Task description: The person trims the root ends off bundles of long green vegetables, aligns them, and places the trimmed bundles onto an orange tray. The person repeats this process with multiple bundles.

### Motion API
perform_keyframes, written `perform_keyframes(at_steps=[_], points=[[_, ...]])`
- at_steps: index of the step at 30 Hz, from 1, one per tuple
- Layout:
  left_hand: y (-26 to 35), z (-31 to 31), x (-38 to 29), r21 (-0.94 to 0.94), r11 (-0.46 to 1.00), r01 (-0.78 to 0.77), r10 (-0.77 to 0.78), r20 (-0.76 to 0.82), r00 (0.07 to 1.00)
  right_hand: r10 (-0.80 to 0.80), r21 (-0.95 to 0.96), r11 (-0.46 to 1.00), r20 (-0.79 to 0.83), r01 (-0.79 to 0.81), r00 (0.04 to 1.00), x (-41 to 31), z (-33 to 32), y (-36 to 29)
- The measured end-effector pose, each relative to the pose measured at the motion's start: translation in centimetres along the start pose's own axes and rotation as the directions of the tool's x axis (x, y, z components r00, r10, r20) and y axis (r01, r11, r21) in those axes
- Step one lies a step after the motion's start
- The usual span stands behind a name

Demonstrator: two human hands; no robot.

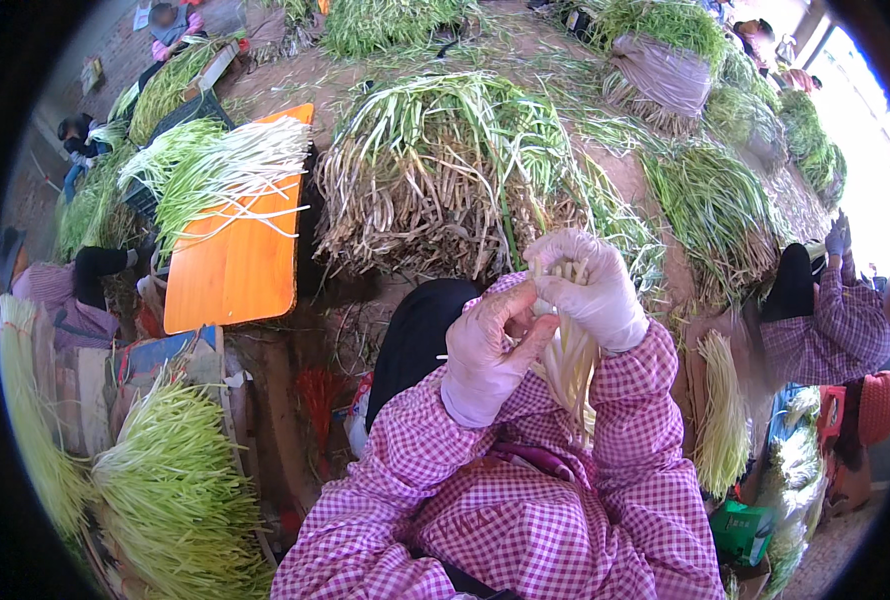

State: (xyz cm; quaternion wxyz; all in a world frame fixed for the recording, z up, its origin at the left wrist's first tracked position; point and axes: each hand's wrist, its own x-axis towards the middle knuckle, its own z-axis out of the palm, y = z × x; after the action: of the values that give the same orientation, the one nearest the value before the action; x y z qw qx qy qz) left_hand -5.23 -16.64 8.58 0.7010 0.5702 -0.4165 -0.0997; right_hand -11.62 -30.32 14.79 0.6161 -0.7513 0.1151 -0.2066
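Note:
My right hand (593, 289), in a thin whitish glove, is closed around a small bundle of pale leafy stalks (571, 356). The cut ends poke up between the fingers, and the leaves hang toward my lap. My left hand (490, 352), gloved with stained fingertips, is beside the bundle, its thumb and fingers curled toward the stalks. Whether it grips any of them is hidden. Directly ahead lies a big heap of untrimmed green stalks (445, 180) with dry brown bases. To the left, an orange wooden board (235, 277) carries cleaned white-ended stalks (227, 176).
A pile of yellow-green stalks (179, 487) lies at lower left, near red ties (321, 405). At right are a loose bundle (722, 412), a green package (741, 529) and a seated person in checked clothing (827, 330). Another person (70, 300) sits at left. More heaps (707, 217) cover the floor.

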Motion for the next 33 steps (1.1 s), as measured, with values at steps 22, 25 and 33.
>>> perform_keyframes(at_steps=[22,25,33], points=[[1.1,-0.9,4.3,-0.584,0.748,0.315,-0.268,0.169,0.949,0.038,0.099,0.994,0.151,-0.053,0.988,-0.3,-0.8,-0.2],[1.1,-1.8,5.2,-0.577,0.694,0.431,-0.31,0.3,0.902,-0.128,0.149,0.984,0.222,0.097,0.966,-0.1,-1.1,-0.4],[0.7,-1.8,5.5,-0.593,0.675,0.439,-0.331,0.289,0.898,-0.135,-0.286,0.937,0.231,0.2,0.963,-0.2,-0.5,-0.3]])
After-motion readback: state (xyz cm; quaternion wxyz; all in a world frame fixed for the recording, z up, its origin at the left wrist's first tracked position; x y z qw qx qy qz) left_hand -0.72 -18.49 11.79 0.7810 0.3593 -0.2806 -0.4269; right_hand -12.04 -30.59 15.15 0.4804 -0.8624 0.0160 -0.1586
